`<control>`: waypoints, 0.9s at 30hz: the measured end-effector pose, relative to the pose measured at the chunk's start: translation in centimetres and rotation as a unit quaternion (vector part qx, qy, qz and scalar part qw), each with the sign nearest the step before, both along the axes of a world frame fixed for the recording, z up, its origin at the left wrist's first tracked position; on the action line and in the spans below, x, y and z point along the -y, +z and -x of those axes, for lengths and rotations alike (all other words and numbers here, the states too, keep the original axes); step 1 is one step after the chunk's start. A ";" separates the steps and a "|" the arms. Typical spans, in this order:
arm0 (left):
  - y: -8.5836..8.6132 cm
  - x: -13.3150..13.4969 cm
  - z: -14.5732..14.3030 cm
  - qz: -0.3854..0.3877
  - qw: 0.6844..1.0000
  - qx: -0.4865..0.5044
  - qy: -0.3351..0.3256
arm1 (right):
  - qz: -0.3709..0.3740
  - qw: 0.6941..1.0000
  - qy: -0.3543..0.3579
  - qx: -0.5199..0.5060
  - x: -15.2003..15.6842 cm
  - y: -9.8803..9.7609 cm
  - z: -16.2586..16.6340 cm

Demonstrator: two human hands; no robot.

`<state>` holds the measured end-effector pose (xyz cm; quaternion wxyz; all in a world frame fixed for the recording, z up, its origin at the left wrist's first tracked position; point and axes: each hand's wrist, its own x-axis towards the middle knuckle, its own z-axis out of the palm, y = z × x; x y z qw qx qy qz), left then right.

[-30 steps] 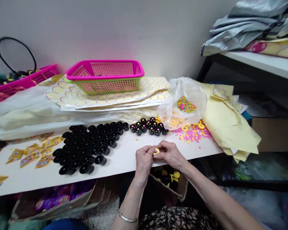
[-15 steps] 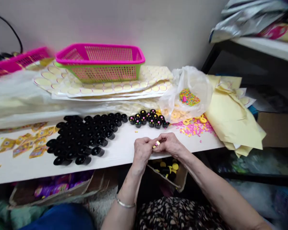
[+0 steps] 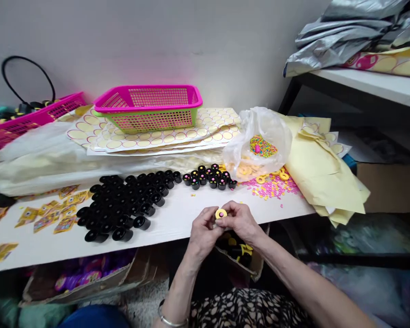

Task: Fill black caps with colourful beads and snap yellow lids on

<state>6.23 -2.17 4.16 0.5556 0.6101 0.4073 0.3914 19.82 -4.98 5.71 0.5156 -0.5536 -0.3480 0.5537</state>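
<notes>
At the table's front edge, my left hand [image 3: 202, 233] and my right hand [image 3: 242, 223] pinch a small yellow ring with a pink centre [image 3: 221, 213] between them. Its pale round face is turned up toward me; fingers hide its underside. Beyond my hands stand several small black cups with coloured beads in them [image 3: 212, 175]. To the left is a large group of plain black cups [image 3: 123, 200]. Pink and yellow beads [image 3: 275, 187] lie scattered to the right, near loose yellow rings [image 3: 260, 179].
A clear bag of coloured beads [image 3: 263, 146] sits behind the loose rings. A pink and green basket [image 3: 153, 119] stands on printed sheets [image 3: 212, 136]. Small yellow packets [image 3: 63, 212] lie at left. Below the table is a carton of yellow and black parts [image 3: 258, 269].
The yellow ring has turned to show its round face more fully between my fingers. Both hands sit slightly lower in view, and the camera view has shifted.
</notes>
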 end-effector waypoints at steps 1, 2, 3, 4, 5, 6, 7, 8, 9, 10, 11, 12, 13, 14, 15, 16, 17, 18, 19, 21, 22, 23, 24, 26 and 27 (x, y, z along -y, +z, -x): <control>0.1 0.4 -0.2 -0.043 0.999 -0.024 0.015 | -0.009 1.000 -0.001 -0.006 0.7 0.1 -0.1; 0.3 0.8 -0.5 -0.076 0.996 -0.041 0.027 | -0.018 1.000 -0.002 -0.020 1.4 0.1 -0.3; 0.6 1.2 -0.7 -0.096 0.994 -0.047 0.033 | -0.029 0.999 -0.005 -0.045 2.0 0.1 -0.7; 0.9 1.5 -0.8 -0.107 0.993 -0.043 0.034 | -0.039 0.996 -0.013 -0.078 2.7 0.1 -1.2; 1.3 1.8 -0.9 -0.109 0.993 -0.029 0.029 | -0.047 0.992 -0.021 -0.114 3.4 0.1 -1.8; 1.7 2.0 -1.0 -0.108 0.994 -0.011 0.017 | -0.050 0.988 -0.022 -0.145 4.0 -0.1 -2.4; 2.0 2.3 -1.1 -0.108 0.994 0.006 0.003 | -0.051 0.984 -0.012 -0.170 4.7 -0.3 -3.0; 2.4 2.5 -1.3 -0.112 0.993 0.017 -0.014 | -0.050 0.980 0.012 -0.190 5.2 -0.5 -3.4; 2.6 2.8 -1.4 -0.123 0.992 0.019 -0.029 | -0.050 0.976 0.043 -0.207 5.8 -0.7 -3.8; 2.8 3.0 -1.6 -0.140 0.989 0.015 -0.041 | -0.051 0.970 0.075 -0.224 6.2 -0.9 -4.0; 3.0 3.2 -1.8 -0.161 0.986 0.005 -0.050 | -0.055 0.964 0.098 -0.239 6.5 -1.0 -4.1; 3.2 3.4 -2.0 -0.187 0.981 -0.009 -0.056 | -0.063 0.959 0.112 -0.251 6.8 -1.0 -4.1; 3.3 3.6 -2.2 -0.216 0.974 -0.025 -0.064 | -0.071 0.957 0.118 -0.257 7.0 -0.8 -4.1; 3.4 3.7 -2.4 -0.250 0.964 -0.043 -0.075 | -0.077 0.956 0.121 -0.256 7.1 -0.5 -4.1; 3.5 3.9 -2.7 -0.286 0.952 -0.060 -0.091 | -0.078 0.958 0.124 -0.247 7.2 -0.2 -4.2; 3.5 4.1 -2.9 -0.324 0.937 -0.075 -0.109 | -0.076 0.961 0.128 -0.234 7.2 0.3 -4.2; 3.6 4.3 -3.1 -0.359 0.921 -0.087 -0.125 | -0.069 0.965 0.130 -0.218 7.2 0.7 -4.3; 3.5 4.5 -3.4 -0.390 0.906 -0.093 -0.136 | -0.060 0.969 0.134 -0.200 7.2 1.2 -4.4; 3.5 4.7 -3.6 -0.412 0.895 -0.096 -0.139 | -0.051 0.972 0.140 -0.183 7.3 1.6 -4.6; 3.3 5.0 -3.9 -0.433 0.886 -0.099 -0.132 | -0.040 0.975 0.151 -0.160 7.4 2.2 -4.8; 3.2 5.1 -4.0 -0.436 0.885 -0.100 -0.128 | -0.037 0.975 0.153 -0.156 7.5 2.3 -4.8; 3.1 5.1 -4.1 -0.436 0.886 -0.099 -0.125 | -0.034 0.976 0.153 -0.154 7.6 2.3 -4.9; 3.1 5.2 -4.1 -0.434 0.887 -0.095 -0.122 | -0.033 0.976 0.148 -0.155 7.7 2.3 -4.9; 3.1 5.2 -4.0 -0.426 0.892 -0.083 -0.126 | -0.036 0.979 0.134 -0.152 7.8 2.1 -4.7; 3.1 5.2 -3.9 -0.420 0.895 -0.076 -0.128 | -0.040 0.980 0.128 -0.146 7.8 1.9 -4.6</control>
